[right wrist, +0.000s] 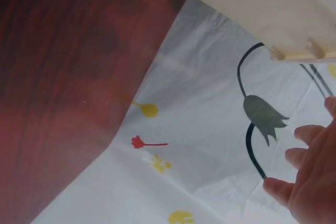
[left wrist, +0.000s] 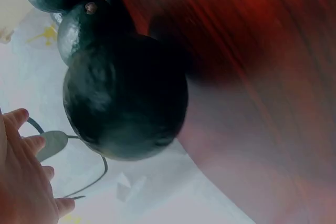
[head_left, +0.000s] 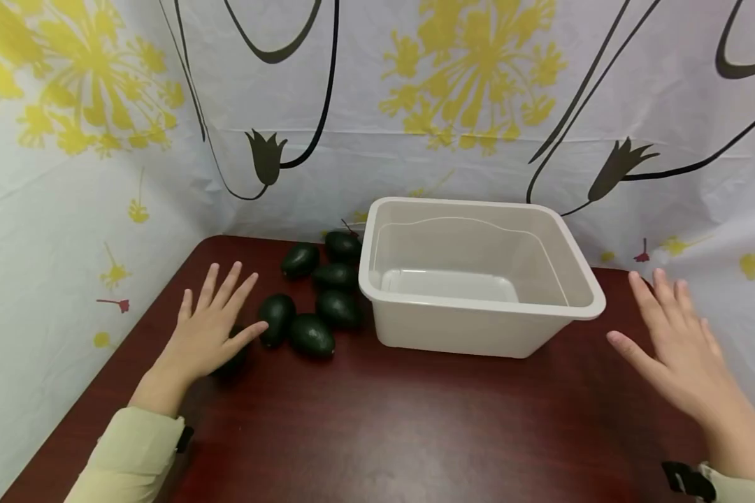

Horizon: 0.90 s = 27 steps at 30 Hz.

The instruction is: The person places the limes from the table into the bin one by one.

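Sleeves (head_left: 126, 447) of light colour come in at the bottom on both sides, with a black band (head_left: 688, 480) at the right wrist and a dark piece also at the left cuff. Left hand (head_left: 204, 335) has its fingers straight and spread apart, and they hold nothing. Partly behind this hand, on the table (head_left: 415, 419), lies one dark green avocado (head_left: 234, 358); from the head view I cannot tell whether the hand touches it. In the left wrist view this fruit looks large and round, and more avocados are behind it. Right hand (head_left: 682, 349) is also spread, its thumb pointing to the left and its fingers forward; it is to the right of the bin and does not touch it.

A little farther, between the left hand and the bin, six other avocados (head_left: 312, 335) lie on the reddish-brown wood in a loose group, some of them very close to one another. Beside them, at the back part of the table, the beige bin (head_left: 453, 332) stands upright, and its inner bottom can be seen. Farthest of all, a white cloth (head_left: 365, 98) hangs behind and at the sides, printed with yellow flowers, dark curved stems and grey-brown buds.
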### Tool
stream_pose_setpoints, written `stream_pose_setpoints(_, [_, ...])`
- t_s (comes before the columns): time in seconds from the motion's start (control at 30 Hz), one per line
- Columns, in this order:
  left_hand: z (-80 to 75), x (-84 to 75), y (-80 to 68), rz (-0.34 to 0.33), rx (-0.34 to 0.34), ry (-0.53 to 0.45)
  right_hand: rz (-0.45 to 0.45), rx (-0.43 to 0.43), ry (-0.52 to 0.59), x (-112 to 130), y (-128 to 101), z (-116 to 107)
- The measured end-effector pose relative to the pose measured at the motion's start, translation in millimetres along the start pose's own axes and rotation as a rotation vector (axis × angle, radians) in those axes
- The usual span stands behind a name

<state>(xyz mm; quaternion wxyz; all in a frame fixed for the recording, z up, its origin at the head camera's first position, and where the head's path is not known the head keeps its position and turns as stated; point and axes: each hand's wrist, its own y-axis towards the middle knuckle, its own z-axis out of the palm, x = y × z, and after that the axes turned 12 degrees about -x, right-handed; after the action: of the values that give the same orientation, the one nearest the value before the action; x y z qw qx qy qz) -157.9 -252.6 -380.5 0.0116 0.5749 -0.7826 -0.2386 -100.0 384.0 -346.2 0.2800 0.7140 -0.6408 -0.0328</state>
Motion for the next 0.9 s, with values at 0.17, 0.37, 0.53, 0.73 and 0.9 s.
stream_pose_setpoints(0.17, [2.9,-6.4,3.3,0.017,0.029,-0.017,-0.070,-0.016,-0.002,10.3,8.6,-3.1])
stream_pose_setpoints(0.37, [9.1,-15.1,5.4,0.051,0.048,-0.032,-0.130,-0.021,0.014,27.5,21.0,-5.6])
stream_pose_setpoints(0.53, [13.0,-24.0,6.7,0.069,0.056,-0.037,-0.170,-0.009,0.035,39.4,29.6,-4.0])
stream_pose_setpoints(0.73, [18.9,-33.3,8.6,0.104,0.067,-0.050,-0.214,-0.009,0.075,46.7,35.2,0.9])
stream_pose_setpoints(0.9, [23.5,-38.4,10.9,0.128,0.075,-0.050,-0.229,-0.010,0.089,50.0,38.0,3.3])
